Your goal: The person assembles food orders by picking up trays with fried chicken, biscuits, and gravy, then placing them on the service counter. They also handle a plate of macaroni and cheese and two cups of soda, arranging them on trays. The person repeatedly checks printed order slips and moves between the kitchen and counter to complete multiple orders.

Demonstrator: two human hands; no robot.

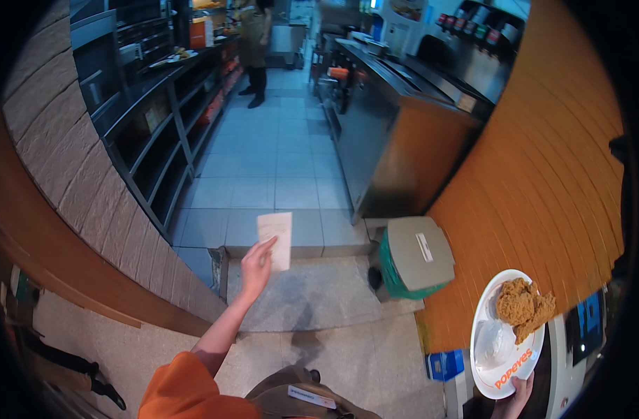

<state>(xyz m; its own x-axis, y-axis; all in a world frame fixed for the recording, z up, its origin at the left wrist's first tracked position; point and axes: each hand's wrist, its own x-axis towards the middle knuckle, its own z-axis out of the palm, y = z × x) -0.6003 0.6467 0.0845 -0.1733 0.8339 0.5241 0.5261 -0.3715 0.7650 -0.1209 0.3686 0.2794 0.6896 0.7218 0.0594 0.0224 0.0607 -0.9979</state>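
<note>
My left hand (258,265) is stretched forward, its fingers closed on a white paper slip (274,237) with faint print. At the lower right my right hand (520,397) grips the near end of a white oval plate (484,307); most of its fingers are hidden beneath. Pieces of fried chicken (520,306) lie at the plate's far side. Beside them sits a whitish rounded mound (495,341), perhaps wrapped rice. The plate is held out over the counter area, tilted in view.
A grey-lidded bin (417,253) with a green liner stands by the orange wooden wall (529,188). A low step (298,251) crosses the kitchen entrance. Shelving (169,129) lines the left, a steel counter (382,126) the right. A person (255,49) stands farther back.
</note>
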